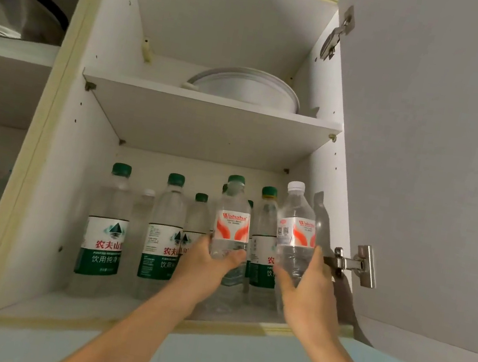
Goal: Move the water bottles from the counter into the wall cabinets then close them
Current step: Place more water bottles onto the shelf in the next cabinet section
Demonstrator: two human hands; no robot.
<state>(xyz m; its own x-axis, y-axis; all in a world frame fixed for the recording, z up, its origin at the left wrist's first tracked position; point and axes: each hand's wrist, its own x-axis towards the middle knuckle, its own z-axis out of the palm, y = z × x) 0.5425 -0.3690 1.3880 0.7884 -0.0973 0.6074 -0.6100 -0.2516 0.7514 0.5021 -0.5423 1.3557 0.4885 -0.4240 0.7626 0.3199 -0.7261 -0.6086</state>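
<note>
Two upright bottles (232, 217) in hands (205, 264).

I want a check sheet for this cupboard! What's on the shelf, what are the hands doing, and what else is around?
Surface: lower shelf of the open wall cupboard, with bottles standing along it.
Job's things: green-cap bottle with red label held in the left hand; white-cap bottle with red label held in the right hand. Green-label bottles already stand on the shelf.
Clutter: white bowl on the upper shelf.
Grippers: both hands grip their bottles low on the body.
Cables: nothing seen.
Surroundings: cupboard door swung open at right on metal hinges; a metal pot in the next cupboard, left.
</note>
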